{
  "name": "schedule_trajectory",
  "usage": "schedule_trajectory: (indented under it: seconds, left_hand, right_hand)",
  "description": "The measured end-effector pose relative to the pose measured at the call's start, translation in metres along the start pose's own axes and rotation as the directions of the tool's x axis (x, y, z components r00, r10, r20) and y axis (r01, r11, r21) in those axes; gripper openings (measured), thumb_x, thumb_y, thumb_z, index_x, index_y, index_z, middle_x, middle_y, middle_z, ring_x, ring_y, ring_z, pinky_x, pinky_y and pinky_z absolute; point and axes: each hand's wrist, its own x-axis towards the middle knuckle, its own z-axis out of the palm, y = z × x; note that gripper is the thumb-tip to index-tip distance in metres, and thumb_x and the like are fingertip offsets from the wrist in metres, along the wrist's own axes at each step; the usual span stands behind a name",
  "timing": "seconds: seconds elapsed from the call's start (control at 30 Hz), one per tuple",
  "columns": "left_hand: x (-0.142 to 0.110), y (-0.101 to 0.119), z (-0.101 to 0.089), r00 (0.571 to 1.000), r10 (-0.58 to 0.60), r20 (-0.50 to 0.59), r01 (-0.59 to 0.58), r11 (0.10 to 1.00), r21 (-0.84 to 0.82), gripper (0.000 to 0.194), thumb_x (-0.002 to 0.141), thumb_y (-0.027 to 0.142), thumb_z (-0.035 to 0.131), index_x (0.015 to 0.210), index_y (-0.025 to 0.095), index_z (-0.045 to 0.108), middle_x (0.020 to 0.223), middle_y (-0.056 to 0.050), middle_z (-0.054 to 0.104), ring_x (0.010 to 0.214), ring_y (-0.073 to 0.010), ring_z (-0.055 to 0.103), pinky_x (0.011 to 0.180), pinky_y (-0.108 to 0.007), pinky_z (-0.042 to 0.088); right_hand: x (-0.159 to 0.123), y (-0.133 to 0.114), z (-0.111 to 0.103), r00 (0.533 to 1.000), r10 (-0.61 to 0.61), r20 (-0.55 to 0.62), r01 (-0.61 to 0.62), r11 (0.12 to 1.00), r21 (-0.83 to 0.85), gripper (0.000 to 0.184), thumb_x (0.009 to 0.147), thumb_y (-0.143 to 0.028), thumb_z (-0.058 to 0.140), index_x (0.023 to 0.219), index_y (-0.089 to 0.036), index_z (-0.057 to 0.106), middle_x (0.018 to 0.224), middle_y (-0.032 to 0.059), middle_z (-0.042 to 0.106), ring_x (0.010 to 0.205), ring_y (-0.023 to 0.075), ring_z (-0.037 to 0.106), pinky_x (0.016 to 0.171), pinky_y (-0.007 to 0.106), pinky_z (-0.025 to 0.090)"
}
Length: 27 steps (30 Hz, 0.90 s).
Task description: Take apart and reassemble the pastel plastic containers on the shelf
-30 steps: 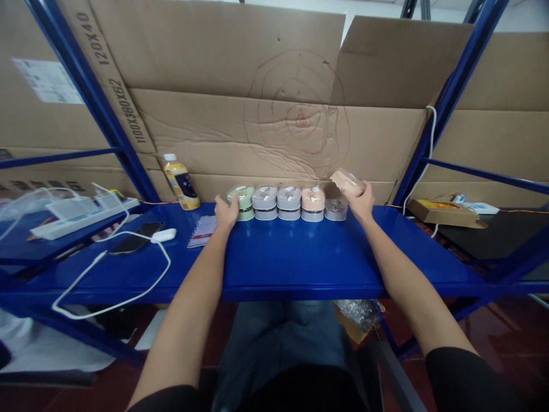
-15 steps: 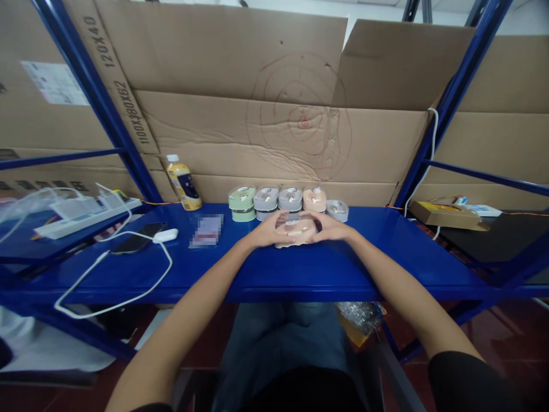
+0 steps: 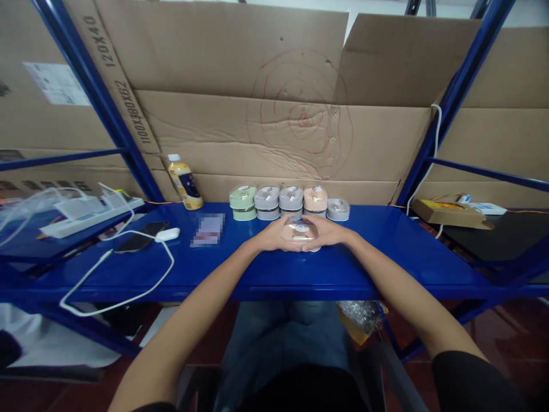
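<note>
A peach-coloured container with a clear lid (image 3: 299, 230) rests on the blue shelf (image 3: 295, 274) in front of me. My left hand (image 3: 274, 233) wraps round its left side, and my right hand (image 3: 325, 231) curls round its right side. The fingers of both hands meet or nearly meet along the near edge. Behind the hands stands a row of similar containers: a green stack (image 3: 243, 201), two grey stacks (image 3: 267, 201), a peach stack (image 3: 315, 198) and a low single grey one (image 3: 338, 209).
To the left are a yellow-labelled bottle (image 3: 185, 182), a blurred-out flat packet (image 3: 208, 230), a phone (image 3: 141, 237) with a white cable (image 3: 169, 269), and a power strip (image 3: 92, 217). A cardboard wall (image 3: 206, 126) closes the back. An opened carton (image 3: 450, 213) lies at the right.
My fingers have shifted from the container's top and far edge down round its sides to the near edge. More of its lid shows. The row behind stays put.
</note>
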Motion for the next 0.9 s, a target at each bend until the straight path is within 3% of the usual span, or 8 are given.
schedule_trajectory:
  seconds: [0.13,0.3,0.4,0.5,0.57,0.7,0.9]
  left_hand:
    - [0.003,0.003,0.009,1.0,-0.004,-0.014,0.005,1.0,0.028,0.114,0.058,0.05,0.095,0.152,0.019,0.04,0.141,-0.017,0.062,0.13,-0.0392,0.061,0.11,-0.056,0.049]
    - [0.003,-0.003,0.005,1.0,0.0,-0.03,0.001,1.0,0.028,0.125,0.056,0.052,0.096,0.158,0.019,0.031,0.145,-0.019,0.058,0.132,-0.0393,0.058,0.109,-0.055,0.049]
    - [0.001,-0.006,-0.005,0.998,0.029,-0.053,-0.021,0.99,0.143,0.111,0.06,0.055,0.094,0.153,0.021,0.045,0.14,-0.016,0.06,0.129,-0.0381,0.058,0.112,-0.056,0.045]
    - [0.0,-0.006,-0.013,1.0,-0.003,0.014,0.0,0.968,0.251,0.07,0.069,0.058,0.087,0.128,0.023,0.072,0.124,-0.011,0.063,0.119,-0.0351,0.062,0.111,-0.055,0.045]
    - [0.0,-0.004,-0.014,0.999,-0.019,0.046,0.006,0.965,0.263,0.053,0.074,0.06,0.083,0.114,0.025,0.08,0.118,-0.01,0.061,0.115,-0.0329,0.063,0.109,-0.052,0.047]
    - [0.0,0.0,-0.012,0.999,-0.004,0.036,-0.005,0.974,0.228,0.045,0.081,0.063,0.075,0.107,0.027,0.083,0.116,-0.01,0.06,0.116,-0.0316,0.062,0.11,-0.05,0.047]
    - [-0.001,0.001,-0.025,0.998,-0.011,-0.055,0.022,0.981,0.194,0.054,0.089,0.067,0.062,0.107,0.02,0.08,0.117,-0.013,0.064,0.114,-0.0304,0.064,0.105,-0.048,0.052]
  right_hand:
    - [0.004,-0.015,0.006,0.992,-0.082,-0.101,0.079,0.996,-0.033,0.102,0.067,-0.064,0.086,0.152,-0.02,0.049,0.142,0.0175,0.062,0.125,0.0362,0.063,0.107,0.054,0.05]
    - [0.002,-0.016,-0.005,0.982,-0.031,-0.185,0.027,0.999,-0.022,0.091,0.066,-0.059,0.087,0.143,-0.02,0.058,0.128,0.0139,0.07,0.112,0.0326,0.067,0.099,0.049,0.054]
    - [-0.006,-0.005,-0.027,0.974,0.056,-0.219,-0.052,0.998,0.023,0.083,0.071,-0.059,0.084,0.139,-0.017,0.06,0.123,0.0134,0.071,0.109,0.0314,0.067,0.097,0.047,0.053]
    - [-0.017,0.011,-0.049,0.968,0.194,-0.158,-0.186,0.981,0.062,0.077,0.075,-0.064,0.079,0.134,-0.018,0.063,0.122,0.0128,0.071,0.109,0.0316,0.067,0.097,0.046,0.053]
    - [-0.022,0.023,-0.059,0.959,0.272,-0.08,-0.269,0.962,0.056,0.074,0.074,-0.068,0.078,0.128,-0.02,0.068,0.118,0.0114,0.073,0.105,0.0315,0.069,0.095,0.046,0.054]
    - [-0.024,0.041,-0.064,0.937,0.349,-0.01,-0.349,0.937,0.0,0.071,0.067,-0.072,0.081,0.118,-0.023,0.075,0.107,0.0095,0.075,0.097,0.0308,0.07,0.091,0.048,0.057]
    - [-0.025,0.05,-0.067,0.917,0.398,0.036,-0.397,0.917,-0.022,0.076,0.064,-0.071,0.084,0.121,-0.022,0.074,0.112,0.0102,0.075,0.101,0.0322,0.071,0.095,0.048,0.058]
